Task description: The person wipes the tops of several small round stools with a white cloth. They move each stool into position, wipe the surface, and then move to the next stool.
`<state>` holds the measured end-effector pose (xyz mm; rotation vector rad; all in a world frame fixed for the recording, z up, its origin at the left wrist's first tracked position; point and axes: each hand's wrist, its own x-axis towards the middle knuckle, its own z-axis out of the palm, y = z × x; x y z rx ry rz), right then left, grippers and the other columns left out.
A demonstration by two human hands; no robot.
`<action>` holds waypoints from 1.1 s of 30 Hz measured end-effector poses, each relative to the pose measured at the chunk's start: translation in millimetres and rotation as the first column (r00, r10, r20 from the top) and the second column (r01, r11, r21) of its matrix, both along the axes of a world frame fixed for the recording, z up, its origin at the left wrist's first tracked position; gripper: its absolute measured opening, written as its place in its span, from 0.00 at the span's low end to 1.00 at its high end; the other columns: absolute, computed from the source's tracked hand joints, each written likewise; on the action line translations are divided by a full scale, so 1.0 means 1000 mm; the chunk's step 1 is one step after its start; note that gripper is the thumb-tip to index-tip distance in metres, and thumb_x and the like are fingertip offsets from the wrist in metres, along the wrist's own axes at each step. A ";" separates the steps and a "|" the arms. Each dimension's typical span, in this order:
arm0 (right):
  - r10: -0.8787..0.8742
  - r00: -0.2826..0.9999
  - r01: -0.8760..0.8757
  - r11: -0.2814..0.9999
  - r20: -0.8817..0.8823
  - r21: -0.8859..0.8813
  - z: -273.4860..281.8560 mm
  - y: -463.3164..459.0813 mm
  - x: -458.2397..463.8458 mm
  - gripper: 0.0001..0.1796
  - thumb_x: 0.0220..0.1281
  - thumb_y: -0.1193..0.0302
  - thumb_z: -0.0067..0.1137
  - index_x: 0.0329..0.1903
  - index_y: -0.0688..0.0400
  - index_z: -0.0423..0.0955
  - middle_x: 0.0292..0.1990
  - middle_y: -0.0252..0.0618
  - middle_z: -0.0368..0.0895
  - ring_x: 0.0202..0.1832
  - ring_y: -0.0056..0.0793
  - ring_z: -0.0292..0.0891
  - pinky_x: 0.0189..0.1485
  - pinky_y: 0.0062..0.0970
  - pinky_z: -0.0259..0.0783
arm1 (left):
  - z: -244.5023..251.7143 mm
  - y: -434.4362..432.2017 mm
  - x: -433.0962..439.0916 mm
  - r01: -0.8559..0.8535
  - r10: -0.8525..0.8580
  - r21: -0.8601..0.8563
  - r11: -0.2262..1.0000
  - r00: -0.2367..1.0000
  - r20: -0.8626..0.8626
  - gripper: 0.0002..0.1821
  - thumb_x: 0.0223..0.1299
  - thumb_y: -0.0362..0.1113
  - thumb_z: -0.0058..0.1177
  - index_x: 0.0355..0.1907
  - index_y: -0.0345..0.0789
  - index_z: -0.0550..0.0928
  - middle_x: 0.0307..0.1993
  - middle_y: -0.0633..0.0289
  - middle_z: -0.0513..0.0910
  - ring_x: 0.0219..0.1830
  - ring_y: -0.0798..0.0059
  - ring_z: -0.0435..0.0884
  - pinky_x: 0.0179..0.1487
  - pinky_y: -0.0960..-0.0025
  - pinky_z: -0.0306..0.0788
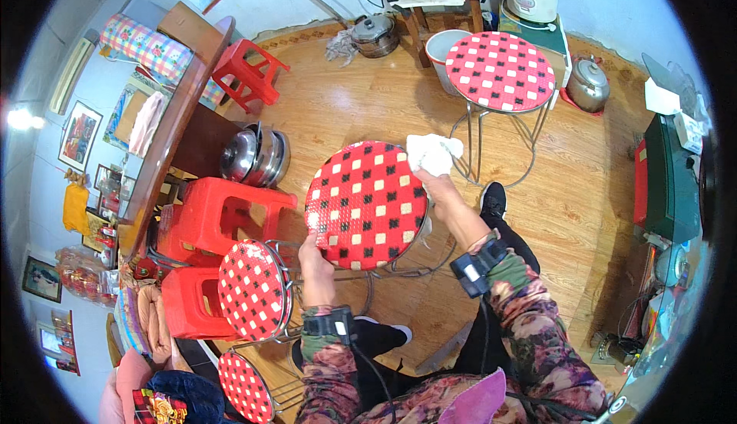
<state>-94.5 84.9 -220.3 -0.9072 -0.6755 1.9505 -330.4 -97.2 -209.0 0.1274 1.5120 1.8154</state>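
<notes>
A round stool with a red, black and white checked seat (368, 205) is tilted in front of me, its wire legs partly hidden below it. At the near left edge of this seat is my left hand (315, 263), gripping the rim. My right hand (440, 191) holds a white cloth (433, 152) against the far right edge of the same seat. Beyond it, a second checked stool (500, 72) stands upright on thin metal legs. More checked stools (253, 290) lie tipped at the lower left, one seat (245, 386) lower down.
Red plastic stools (213, 217) stand on the left beside a wooden table (173, 148). Stacked metal pots (265, 156) sit on the floor near them. A white bucket (443, 50), a lidded pot (374, 35) and a kettle (588, 84) are farther back. A dark green box (668, 182) is at right.
</notes>
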 end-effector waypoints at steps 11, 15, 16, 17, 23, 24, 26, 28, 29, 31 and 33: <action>0.110 0.994 -0.110 0.980 0.007 0.165 0.020 -0.064 0.057 0.37 0.43 0.79 0.69 0.60 0.60 0.65 0.53 0.36 0.75 0.53 0.28 0.72 0.56 0.29 0.70 | 0.033 0.028 -0.029 0.247 -0.218 -0.120 0.962 0.952 0.212 0.16 0.54 0.44 0.50 0.39 0.36 0.82 0.42 0.55 0.85 0.43 0.58 0.83 0.53 0.52 0.74; 0.221 0.973 -0.229 0.964 0.071 0.133 0.012 -0.097 0.088 0.31 0.47 0.78 0.68 0.57 0.58 0.68 0.52 0.34 0.76 0.52 0.28 0.73 0.55 0.30 0.71 | 0.051 0.070 -0.016 0.334 -0.329 -0.294 0.896 0.942 0.066 0.14 0.57 0.42 0.51 0.40 0.36 0.81 0.39 0.56 0.85 0.40 0.61 0.84 0.50 0.55 0.77; 0.286 0.958 -0.287 0.957 0.027 0.050 0.010 -0.107 0.094 0.29 0.48 0.77 0.68 0.55 0.58 0.70 0.50 0.34 0.77 0.51 0.27 0.74 0.54 0.30 0.71 | 0.052 0.081 -0.013 0.365 -0.348 -0.308 0.878 0.931 0.110 0.13 0.57 0.40 0.52 0.39 0.35 0.81 0.38 0.57 0.85 0.39 0.61 0.84 0.49 0.57 0.78; 0.349 0.937 -0.349 0.936 -0.001 -0.049 0.007 -0.115 0.099 0.26 0.50 0.76 0.68 0.54 0.57 0.71 0.49 0.34 0.78 0.50 0.27 0.75 0.53 0.30 0.72 | 0.053 0.094 -0.012 0.380 -0.375 -0.362 0.851 0.923 0.085 0.12 0.57 0.40 0.52 0.39 0.35 0.80 0.38 0.57 0.85 0.39 0.61 0.84 0.49 0.56 0.78; 0.445 0.869 -0.491 0.831 -0.217 -0.262 -0.011 -0.161 0.116 0.21 0.58 0.67 0.65 0.53 0.56 0.73 0.48 0.33 0.79 0.49 0.25 0.75 0.51 0.29 0.72 | 0.043 0.162 0.017 0.463 -0.653 -0.576 0.674 0.738 -0.171 0.08 0.50 0.35 0.55 0.33 0.34 0.81 0.32 0.59 0.83 0.35 0.69 0.81 0.45 0.62 0.75; 0.456 0.862 -0.502 0.827 -0.222 -0.251 -0.016 -0.163 0.117 0.21 0.59 0.66 0.65 0.53 0.56 0.72 0.48 0.32 0.78 0.50 0.25 0.74 0.51 0.29 0.71 | 0.043 0.168 0.024 0.544 -0.691 -0.507 0.668 0.708 -0.150 0.08 0.48 0.33 0.55 0.32 0.33 0.82 0.30 0.61 0.82 0.33 0.71 0.79 0.42 0.66 0.73; 0.448 0.842 -0.522 0.817 -0.300 -0.244 -0.024 -0.165 0.114 0.21 0.60 0.65 0.64 0.53 0.56 0.72 0.48 0.32 0.78 0.50 0.25 0.73 0.52 0.29 0.70 | 0.046 0.187 0.036 0.603 -0.754 -0.528 0.598 0.648 -0.113 0.10 0.50 0.33 0.55 0.35 0.30 0.81 0.32 0.60 0.82 0.35 0.69 0.81 0.43 0.65 0.75; 0.442 0.830 -0.529 0.817 -0.341 -0.230 -0.028 -0.164 0.108 0.20 0.61 0.64 0.63 0.52 0.56 0.72 0.47 0.32 0.77 0.50 0.24 0.72 0.52 0.28 0.69 | 0.050 0.199 0.042 0.630 -0.793 -0.531 0.567 0.592 -0.144 0.16 0.50 0.33 0.57 0.43 0.30 0.77 0.38 0.59 0.82 0.39 0.69 0.81 0.47 0.65 0.76; 0.428 0.836 -0.514 0.830 -0.342 -0.216 -0.028 -0.163 0.105 0.18 0.62 0.62 0.62 0.51 0.55 0.72 0.46 0.31 0.77 0.48 0.24 0.72 0.51 0.28 0.69 | 0.051 0.204 0.043 0.595 -0.780 -0.573 0.564 0.612 -0.133 0.17 0.50 0.33 0.57 0.43 0.30 0.77 0.38 0.59 0.82 0.39 0.69 0.81 0.47 0.65 0.76; 0.401 0.848 -0.481 0.856 -0.345 -0.188 -0.025 -0.161 0.098 0.16 0.64 0.60 0.60 0.49 0.54 0.73 0.44 0.31 0.77 0.46 0.24 0.71 0.49 0.28 0.69 | 0.052 0.209 0.042 0.601 -0.792 -0.575 0.556 0.593 -0.146 0.17 0.50 0.34 0.57 0.44 0.30 0.76 0.38 0.60 0.81 0.40 0.70 0.81 0.47 0.65 0.76; 0.428 0.862 -0.461 0.884 -0.271 -0.070 -0.022 -0.158 0.092 0.14 0.65 0.59 0.57 0.46 0.54 0.73 0.42 0.30 0.76 0.45 0.24 0.70 0.47 0.28 0.68 | 0.050 0.216 0.039 0.595 -0.800 -0.595 0.540 0.582 -0.144 0.17 0.51 0.34 0.57 0.43 0.30 0.77 0.38 0.60 0.81 0.39 0.70 0.81 0.46 0.66 0.76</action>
